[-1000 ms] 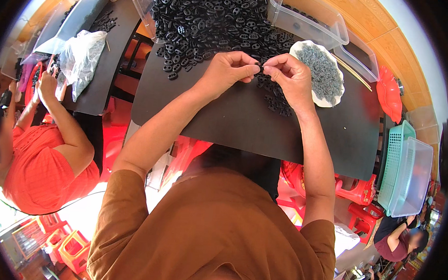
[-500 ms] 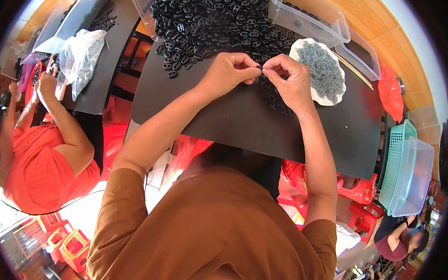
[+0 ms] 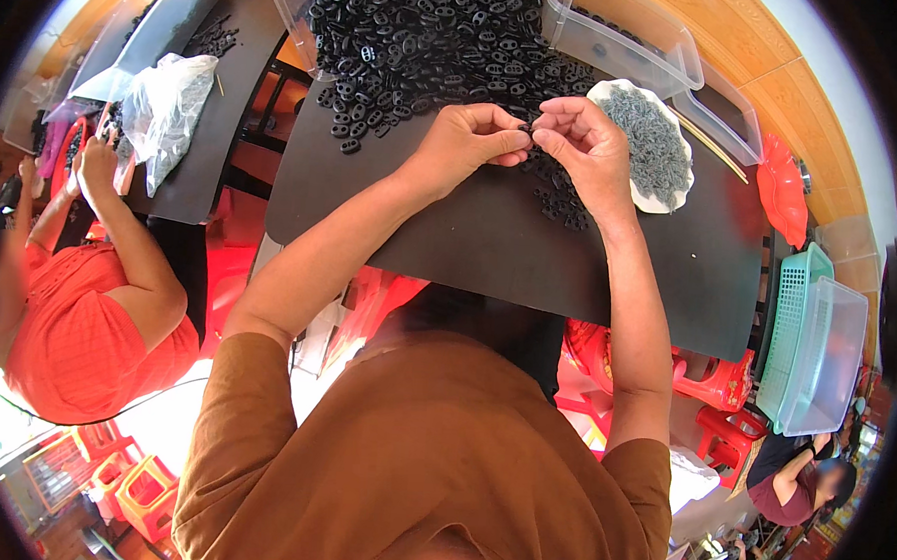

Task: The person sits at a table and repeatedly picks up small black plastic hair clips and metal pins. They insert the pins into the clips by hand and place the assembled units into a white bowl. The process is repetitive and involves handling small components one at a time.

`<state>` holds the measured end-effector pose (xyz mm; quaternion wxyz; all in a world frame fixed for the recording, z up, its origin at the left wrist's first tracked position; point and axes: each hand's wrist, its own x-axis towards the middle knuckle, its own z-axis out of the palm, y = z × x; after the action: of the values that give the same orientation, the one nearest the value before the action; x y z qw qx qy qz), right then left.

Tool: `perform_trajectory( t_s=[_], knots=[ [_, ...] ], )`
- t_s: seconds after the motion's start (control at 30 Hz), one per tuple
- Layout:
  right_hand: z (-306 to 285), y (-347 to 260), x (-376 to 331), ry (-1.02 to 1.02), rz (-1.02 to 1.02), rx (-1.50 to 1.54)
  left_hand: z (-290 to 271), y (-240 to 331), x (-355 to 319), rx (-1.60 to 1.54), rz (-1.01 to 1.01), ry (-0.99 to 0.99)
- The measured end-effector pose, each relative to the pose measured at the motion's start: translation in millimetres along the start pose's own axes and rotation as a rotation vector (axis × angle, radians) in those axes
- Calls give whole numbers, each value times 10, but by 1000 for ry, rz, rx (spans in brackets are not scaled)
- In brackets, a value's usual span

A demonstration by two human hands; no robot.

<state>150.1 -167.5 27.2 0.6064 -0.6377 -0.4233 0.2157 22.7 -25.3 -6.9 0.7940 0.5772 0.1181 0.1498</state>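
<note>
My left hand [image 3: 464, 146] pinches a small black plastic piece [image 3: 527, 128] over the dark table [image 3: 420, 244], its thumb and forefinger pressed together. Meeting it from the right, my right hand [image 3: 592, 158] also has thumb and fingertips closed at the piece, mostly hiding it. Beyond both hands spreads a big heap of black oval two-hole pieces [image 3: 428, 54] that look like cord locks. Smaller black parts [image 3: 564, 207] lie loose below my right hand. Beside that hand stands a white scalloped dish [image 3: 662, 203] filled with small grey pieces [image 3: 643, 143] that resemble springs.
Clear plastic bins [image 3: 629, 53] stand at the back right, near thin sticks [image 3: 710, 143] and a red dish [image 3: 781, 189]. Green and clear baskets [image 3: 791, 335] are off the right edge. At left, a person in red [image 3: 106, 330] works at another table with a plastic bag [image 3: 170, 118].
Both hands have shifted slightly to the right. The right forefinger has lifted and straightened somewhat, while the fingertips of both hands remain together at the small piece.
</note>
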Motion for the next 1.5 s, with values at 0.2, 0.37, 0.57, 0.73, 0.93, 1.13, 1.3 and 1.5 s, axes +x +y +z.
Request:
perform_trajectory(
  t_s=[0.2,0.37,0.57,0.73,0.93,1.13,1.3,1.5],
  knots=[
    [3,72,-6,-46,20,17,-20,-45,13,15,19,36],
    [4,108,-16,-50,2,-78,-22,49,-56,409,72,28],
    [198,54,-213,-145,-116,-343,-273,94,-387,809,340,152],
    [226,92,-200,-181,-240,-445,-419,238,-489,832,265,252],
    [252,102,-195,-165,-202,-390,-502,261,-281,1046,488,170],
    [279,111,-213,-166,-217,-458,-467,266,19,1282,594,92],
    [254,124,-201,-185,-239,-461,-480,280,50,1353,525,33],
    [245,119,-188,-255,-237,-487,-434,307,65,1407,552,10]
  ],
)
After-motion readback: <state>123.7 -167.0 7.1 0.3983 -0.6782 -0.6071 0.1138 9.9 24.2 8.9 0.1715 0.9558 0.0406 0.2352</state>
